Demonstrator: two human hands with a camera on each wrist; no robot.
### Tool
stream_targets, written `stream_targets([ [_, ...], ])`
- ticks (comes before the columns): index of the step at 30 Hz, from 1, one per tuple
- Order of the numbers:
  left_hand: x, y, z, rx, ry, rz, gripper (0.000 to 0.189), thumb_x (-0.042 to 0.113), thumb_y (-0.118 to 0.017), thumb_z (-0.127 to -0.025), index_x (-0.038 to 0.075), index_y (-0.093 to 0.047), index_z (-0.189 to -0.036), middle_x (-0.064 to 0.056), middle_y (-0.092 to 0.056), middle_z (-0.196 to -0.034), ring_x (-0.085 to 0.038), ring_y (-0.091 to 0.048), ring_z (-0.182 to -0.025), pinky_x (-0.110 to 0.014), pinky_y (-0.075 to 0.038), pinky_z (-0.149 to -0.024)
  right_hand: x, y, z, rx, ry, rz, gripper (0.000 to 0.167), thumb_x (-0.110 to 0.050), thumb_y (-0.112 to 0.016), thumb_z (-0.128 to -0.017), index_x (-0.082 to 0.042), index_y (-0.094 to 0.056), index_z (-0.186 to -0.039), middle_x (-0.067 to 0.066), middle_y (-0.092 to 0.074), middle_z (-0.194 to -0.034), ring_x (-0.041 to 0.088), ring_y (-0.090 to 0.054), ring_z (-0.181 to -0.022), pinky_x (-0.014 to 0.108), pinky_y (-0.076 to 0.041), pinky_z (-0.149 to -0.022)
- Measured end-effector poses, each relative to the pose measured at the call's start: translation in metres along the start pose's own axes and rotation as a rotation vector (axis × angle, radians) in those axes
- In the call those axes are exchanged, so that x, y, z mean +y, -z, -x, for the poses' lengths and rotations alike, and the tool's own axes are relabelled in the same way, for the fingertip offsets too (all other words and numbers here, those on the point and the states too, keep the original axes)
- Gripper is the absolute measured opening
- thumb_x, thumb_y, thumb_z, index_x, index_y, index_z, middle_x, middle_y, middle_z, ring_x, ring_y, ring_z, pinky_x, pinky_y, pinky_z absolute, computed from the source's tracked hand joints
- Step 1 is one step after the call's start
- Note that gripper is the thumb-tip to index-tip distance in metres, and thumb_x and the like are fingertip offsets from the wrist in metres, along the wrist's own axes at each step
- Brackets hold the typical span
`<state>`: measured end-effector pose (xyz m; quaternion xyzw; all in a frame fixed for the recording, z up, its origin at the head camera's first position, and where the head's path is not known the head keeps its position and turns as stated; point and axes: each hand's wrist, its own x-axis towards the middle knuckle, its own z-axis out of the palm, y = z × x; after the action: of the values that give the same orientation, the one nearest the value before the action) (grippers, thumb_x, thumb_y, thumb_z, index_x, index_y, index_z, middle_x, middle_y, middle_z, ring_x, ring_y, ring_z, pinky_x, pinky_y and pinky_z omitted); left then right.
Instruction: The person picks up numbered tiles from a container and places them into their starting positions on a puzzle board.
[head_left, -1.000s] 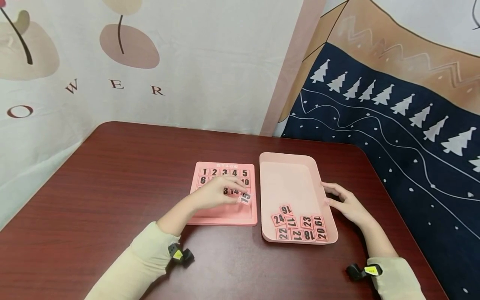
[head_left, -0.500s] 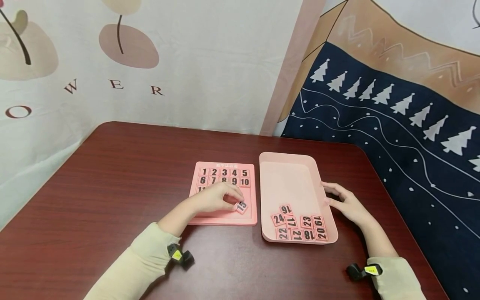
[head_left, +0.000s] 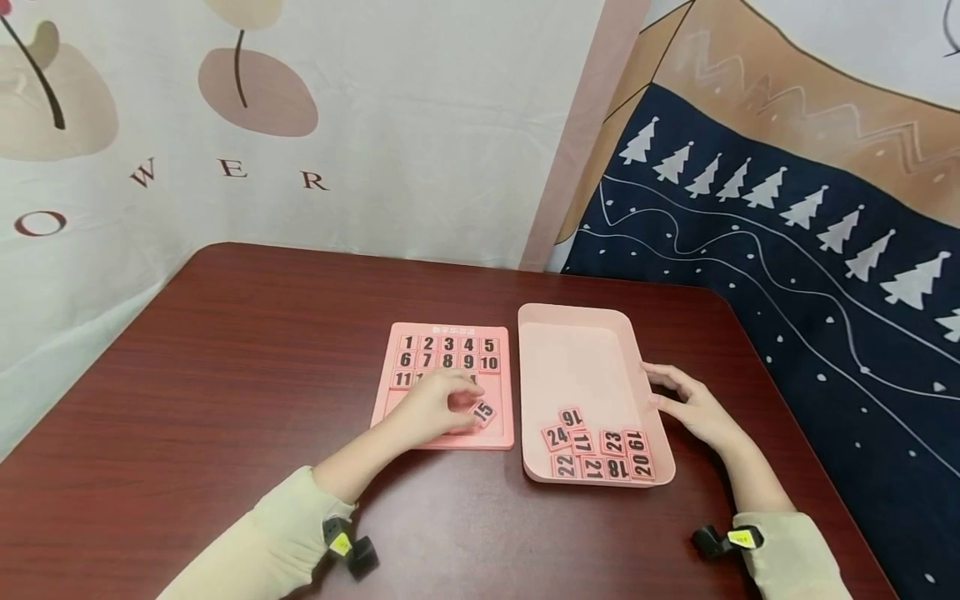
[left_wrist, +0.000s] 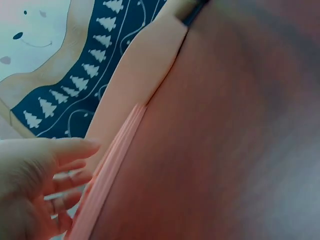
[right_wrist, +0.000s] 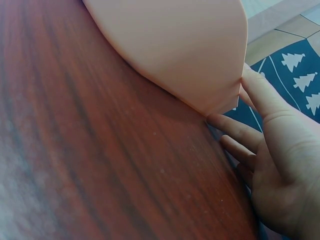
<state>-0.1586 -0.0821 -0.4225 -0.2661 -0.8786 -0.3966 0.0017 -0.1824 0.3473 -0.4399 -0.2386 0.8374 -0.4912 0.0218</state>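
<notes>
A pink number board (head_left: 498, 437) lies flat with rows of number tiles at its top. My left hand (head_left: 433, 407) hovers low over it and covers part of the third row. Thumb and fingers stand apart beside the number 15 tile (head_left: 483, 412), which lies askew on the board's bare lower part. In the left wrist view the fingers (left_wrist: 65, 182) are loosely bent above the board's edge, with no tile showing between them. My right hand (head_left: 693, 406) touches the right wall of a pale pink tray (head_left: 577, 358); the right wrist view shows its thumb (right_wrist: 257, 87) at the rim.
Several loose number tiles, among them a 24 tile (head_left: 557, 437), lie at the tray's near end, turned various ways. Board and tray stand side by side on a dark red wooden table (head_left: 262, 350). Printed cloths (head_left: 420, 150) hang behind the table and at its right.
The 15 tile came down and nearer from the board's right side and now lies tilted on the board. My left hand has drawn back slightly, fingers parted. The right hand stays put.
</notes>
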Motion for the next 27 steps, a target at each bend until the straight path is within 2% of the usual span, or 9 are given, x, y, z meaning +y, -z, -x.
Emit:
stream_targets([
  [4, 0.003, -0.009, 0.005, 0.077, 0.015, 0.012, 0.033, 0.014, -0.083, -0.068, 0.006, -0.074, -0.098, 0.0, -0.066, -0.093, -0.018, -0.058, -0.089, -0.036, -0.045, -0.084, 0.001, 0.0, 0.0, -0.006, 0.006, 0.0, 0.048, 0.0, -0.06, -0.091, 0.003, -0.046, -0.137, 0.005, -0.057, -0.129, 0.0, -0.048, -0.116, 0.014, -0.036, -0.093],
  [11, 0.013, -0.018, 0.006, 0.139, 0.077, -0.006, 0.029, 0.011, -0.084, -0.063, 0.006, -0.074, -0.09, 0.005, -0.057, -0.077, -0.014, -0.049, -0.076, -0.031, -0.042, -0.072, -0.002, 0.0, -0.001, 0.0, -0.014, -0.011, 0.048, 0.001, -0.06, -0.091, 0.003, -0.046, -0.137, 0.021, -0.054, -0.129, -0.002, -0.047, -0.117, 0.013, -0.035, -0.093],
  [16, 0.013, -0.019, 0.006, 0.149, 0.072, -0.025, 0.028, 0.007, -0.08, -0.062, 0.007, -0.074, -0.089, 0.005, -0.057, -0.076, -0.013, -0.048, -0.075, -0.031, -0.041, -0.071, -0.002, -0.001, -0.001, 0.0, -0.023, -0.011, 0.048, 0.0, -0.06, -0.092, 0.002, -0.046, -0.137, 0.02, -0.054, -0.13, -0.002, -0.047, -0.117, 0.013, -0.035, -0.093],
  [21, 0.012, -0.016, 0.005, 0.123, 0.028, -0.046, 0.027, 0.007, -0.079, -0.064, 0.007, -0.076, -0.091, 0.005, -0.06, -0.077, -0.013, -0.049, -0.076, -0.031, -0.041, -0.072, -0.003, -0.001, -0.001, -0.001, -0.02, -0.011, 0.048, 0.0, -0.06, -0.092, 0.002, -0.046, -0.137, 0.022, -0.053, -0.13, -0.002, -0.047, -0.117, 0.013, -0.035, -0.093],
  [27, 0.01, -0.007, -0.007, 0.111, -0.013, -0.037, 0.027, 0.012, -0.082, -0.071, 0.005, -0.076, -0.097, 0.001, -0.063, -0.089, -0.017, -0.052, -0.087, -0.034, -0.043, -0.078, -0.003, -0.001, 0.0, 0.009, -0.023, -0.005, 0.047, 0.0, -0.06, -0.091, 0.002, -0.046, -0.137, 0.022, -0.054, -0.129, -0.002, -0.047, -0.116, 0.013, -0.035, -0.092],
])
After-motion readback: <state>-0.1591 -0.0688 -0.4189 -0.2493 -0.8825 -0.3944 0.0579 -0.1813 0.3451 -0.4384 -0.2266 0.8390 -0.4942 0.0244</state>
